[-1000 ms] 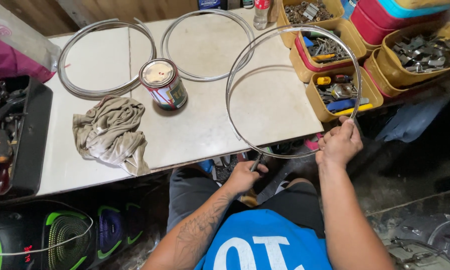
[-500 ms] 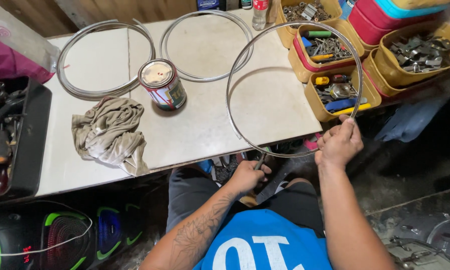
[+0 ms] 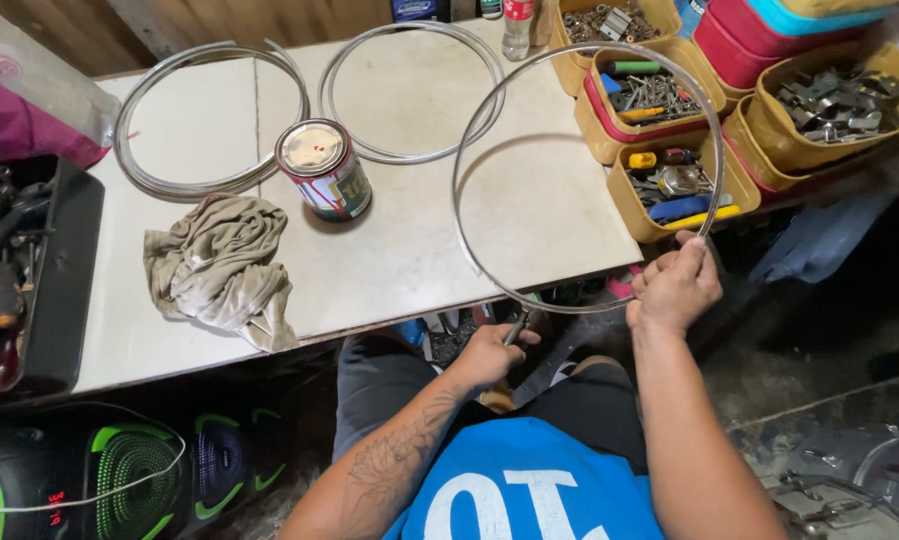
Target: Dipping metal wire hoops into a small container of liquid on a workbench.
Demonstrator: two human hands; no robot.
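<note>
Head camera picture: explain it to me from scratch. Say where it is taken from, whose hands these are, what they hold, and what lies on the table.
There is no machine here. The camera sits on a person's head and looks down, so the two bare arms at the bottom are that person's own. The right hand grips a large thin metal hoop at its lower right. The left hand holds a small tool against the hoop's bottom edge; its kind is too hidden to tell. On the white table lie two more metal rings, a paint tin and a crumpled rag. Yellow trays of hardware stand at the right.
</note>
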